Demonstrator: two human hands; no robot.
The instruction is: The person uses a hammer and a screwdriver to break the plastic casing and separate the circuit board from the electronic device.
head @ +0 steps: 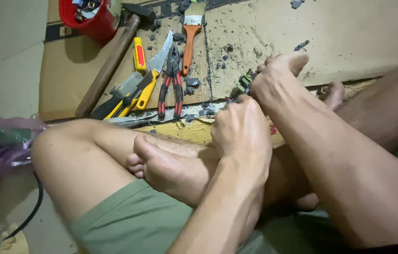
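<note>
Bare arms, bare legs, green shorts

No sleeves or gloves on either the left hand (241,136) or the right hand (274,80), forearms uncovered. Olive-green shorts (133,221) cover the near thigh, and both feet are bare, no shoes or socks anywhere.

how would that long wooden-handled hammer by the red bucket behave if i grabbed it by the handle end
The hammer would likely feel head-heavy: its dark metal head sits at the far end near the red bucket. The long handle looks stiff, and being rounded it might roll slightly on the cardboard if nudged.
</note>
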